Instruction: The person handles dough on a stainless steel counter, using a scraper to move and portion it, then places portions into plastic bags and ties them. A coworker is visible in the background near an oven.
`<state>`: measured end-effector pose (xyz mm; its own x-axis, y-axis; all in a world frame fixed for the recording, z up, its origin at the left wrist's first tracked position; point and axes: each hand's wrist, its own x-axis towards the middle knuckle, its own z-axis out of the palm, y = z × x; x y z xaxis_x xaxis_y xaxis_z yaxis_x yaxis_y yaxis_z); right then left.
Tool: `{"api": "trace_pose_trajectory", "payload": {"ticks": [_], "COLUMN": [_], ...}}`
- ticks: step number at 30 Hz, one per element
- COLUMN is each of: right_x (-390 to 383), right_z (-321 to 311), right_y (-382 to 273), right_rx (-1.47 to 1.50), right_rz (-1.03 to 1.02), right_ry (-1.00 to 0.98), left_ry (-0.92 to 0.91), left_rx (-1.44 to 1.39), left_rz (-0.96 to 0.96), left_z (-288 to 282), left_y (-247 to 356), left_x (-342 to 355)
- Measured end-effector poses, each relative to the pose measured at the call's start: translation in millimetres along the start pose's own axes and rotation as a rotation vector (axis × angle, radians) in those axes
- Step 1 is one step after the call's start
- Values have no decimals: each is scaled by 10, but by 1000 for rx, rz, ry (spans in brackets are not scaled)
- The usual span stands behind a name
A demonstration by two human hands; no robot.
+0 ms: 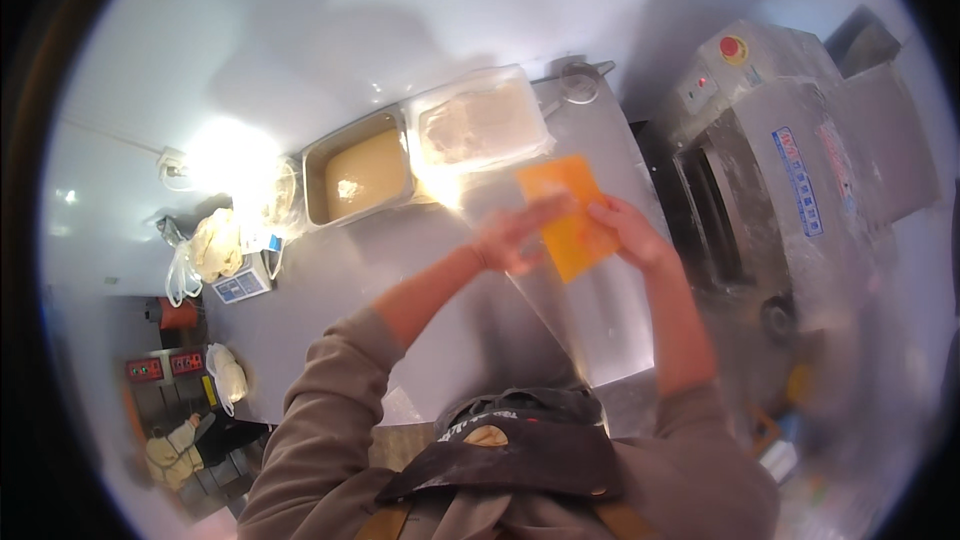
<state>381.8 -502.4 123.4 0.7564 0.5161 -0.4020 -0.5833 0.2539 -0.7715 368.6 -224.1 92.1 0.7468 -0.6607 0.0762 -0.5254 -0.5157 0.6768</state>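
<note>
Above smooth grey metal surface [400, 260], flat orange rectangular sheet [573, 243] hangs in right hand [634, 233], fingers clamped on edge; left hand [510, 237] blurs across sheet, finger state unclear. Step: probably wiping sheet; next move likely needs steady right grip.

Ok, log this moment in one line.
left hand: blurred, across orange sheet | right hand: holding its right edge | below: metal table
</note>
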Motion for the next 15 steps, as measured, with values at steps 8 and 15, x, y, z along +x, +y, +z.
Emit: {"api": "trace_pose_trajectory", "payload": {"ticks": [8,15], "right_x": [-15,249], "right_z": [-530,-577], "right_y": [110,874], "right_rx": [-332,-1245], "right_rz": [-5,-222], "right_ry": [78,688], "left_ry": [354,369], "left_rx": [63,260], "left_rz": [-522,-464], "left_z": [-345,330], "left_y": [-1201,-1299], "left_x": [170,-604]}}
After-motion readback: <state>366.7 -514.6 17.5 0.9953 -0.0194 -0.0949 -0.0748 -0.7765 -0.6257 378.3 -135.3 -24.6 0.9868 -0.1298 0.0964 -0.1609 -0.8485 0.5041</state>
